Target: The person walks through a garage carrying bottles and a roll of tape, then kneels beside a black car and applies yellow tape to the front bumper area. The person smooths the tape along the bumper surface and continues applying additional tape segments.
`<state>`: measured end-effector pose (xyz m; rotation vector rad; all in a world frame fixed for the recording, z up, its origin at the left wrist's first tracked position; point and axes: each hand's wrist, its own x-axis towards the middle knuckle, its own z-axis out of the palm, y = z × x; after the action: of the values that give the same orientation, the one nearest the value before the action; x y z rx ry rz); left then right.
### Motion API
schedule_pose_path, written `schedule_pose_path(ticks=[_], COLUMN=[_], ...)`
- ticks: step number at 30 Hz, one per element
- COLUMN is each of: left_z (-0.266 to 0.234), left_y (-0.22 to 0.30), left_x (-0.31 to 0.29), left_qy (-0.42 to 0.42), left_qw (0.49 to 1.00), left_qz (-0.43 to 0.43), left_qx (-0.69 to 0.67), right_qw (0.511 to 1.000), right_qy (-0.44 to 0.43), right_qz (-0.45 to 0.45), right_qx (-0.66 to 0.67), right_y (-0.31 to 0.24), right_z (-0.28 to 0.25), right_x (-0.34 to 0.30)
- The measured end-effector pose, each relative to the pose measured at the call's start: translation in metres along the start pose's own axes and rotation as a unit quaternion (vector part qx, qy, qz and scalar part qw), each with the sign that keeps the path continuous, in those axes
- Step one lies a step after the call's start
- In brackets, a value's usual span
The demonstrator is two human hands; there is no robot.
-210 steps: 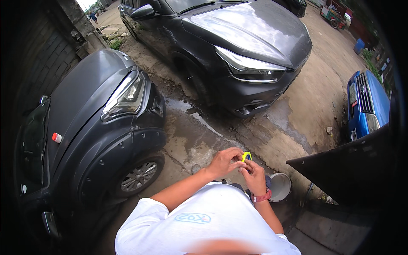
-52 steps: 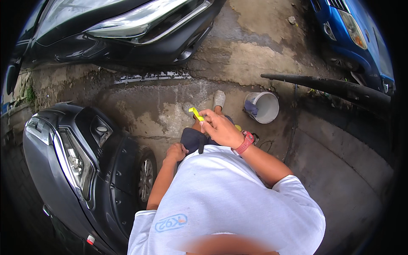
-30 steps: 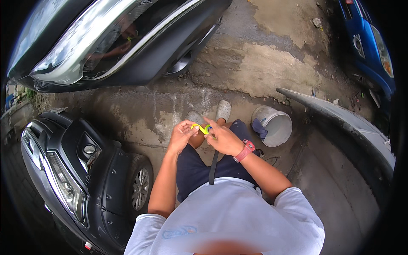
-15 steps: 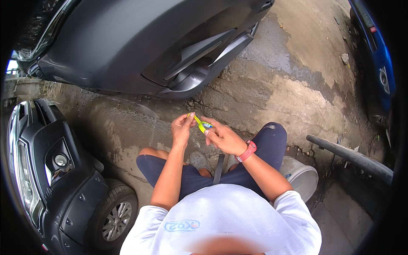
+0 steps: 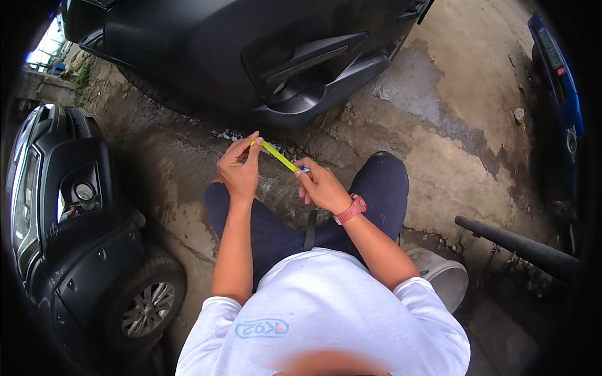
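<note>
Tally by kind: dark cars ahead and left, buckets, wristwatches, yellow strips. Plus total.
2 dark-painted cars: car ahead, car at left
1 whitish round bucket
1 red wristwatch
1 thin yellow strip between left hand and right hand
Total: 5

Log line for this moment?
left hand: pinching end of flat yellow-green strip | right hand: holding its other end | strip: straight between hands | ahead: dark-grey car bumper
</note>
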<state>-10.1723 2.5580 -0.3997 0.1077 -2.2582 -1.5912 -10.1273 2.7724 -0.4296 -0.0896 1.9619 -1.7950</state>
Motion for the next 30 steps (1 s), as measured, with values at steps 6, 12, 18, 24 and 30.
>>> schedule_pose_path(ticks=[6,12,18,24,30], left_z=[-0.005,-0.004,0.009,0.016,0.010], left_y=[0.052,0.085,0.097,0.089,0.089], left_x=[0.029,0.045,0.055,0.056,0.043], left_qy=[-0.002,-0.006,0.006,-0.032,-0.044], left_qw=[0.997,0.979,0.868,0.837,0.887], left_qz=[0.069,0.158,0.408,0.371,0.330], left_qx=[0.044,0.125,0.282,0.400,0.320], right_qw=[0.997,0.991,0.987,0.980,0.980], right_qy=[0.023,0.055,0.076,0.074,0.094], right_qz=[-0.044,-0.064,-0.063,-0.049,-0.042], right_qx=[0.062,0.106,0.126,0.178,0.168], right_y=[-0.022,-0.041,-0.044,-0.023,-0.013], right_z=[0.010,0.008,0.002,0.001,0.003], right_x=[0.017,0.026,0.032,0.039,0.041])
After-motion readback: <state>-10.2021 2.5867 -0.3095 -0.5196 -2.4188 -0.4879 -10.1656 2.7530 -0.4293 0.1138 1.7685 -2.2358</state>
